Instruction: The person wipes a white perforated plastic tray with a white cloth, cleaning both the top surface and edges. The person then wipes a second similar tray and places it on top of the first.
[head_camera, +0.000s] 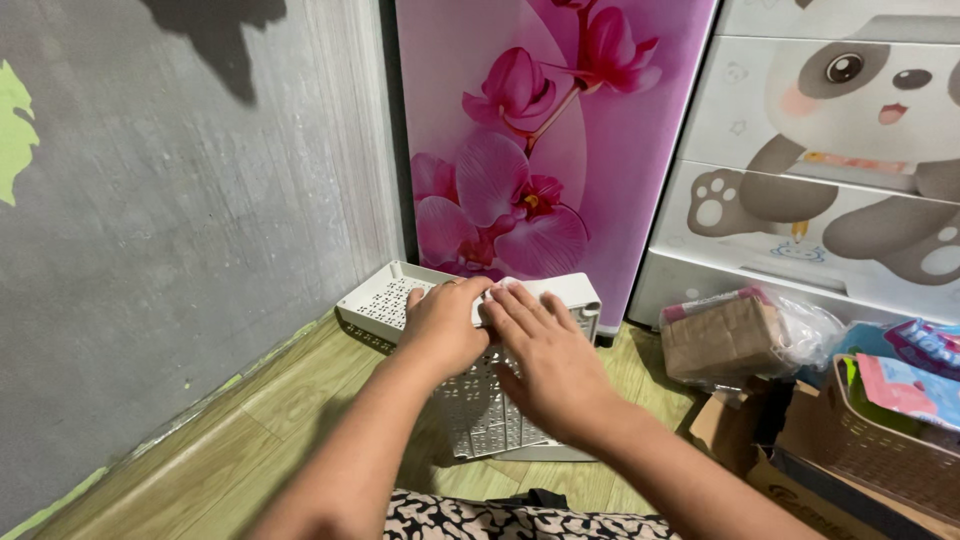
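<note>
white perforated plastic basket (480, 400), one, lay on the wooden floor (250, 430) by one floral pink cabinet (540, 130); two hands, left hand (440, 325) and right hand (550, 365), pressed flat on it, fingers (515, 305) extended, gripping nothing.

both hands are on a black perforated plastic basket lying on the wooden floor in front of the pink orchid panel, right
Not quite: the perforated plastic basket is white, not black. The head view shows the left hand and right hand resting on it, on the wooden floor before the pink orchid panel.

bare forearms, no sleeves, black-and-white leopard-patterned garment (520, 520) at the lap
</note>
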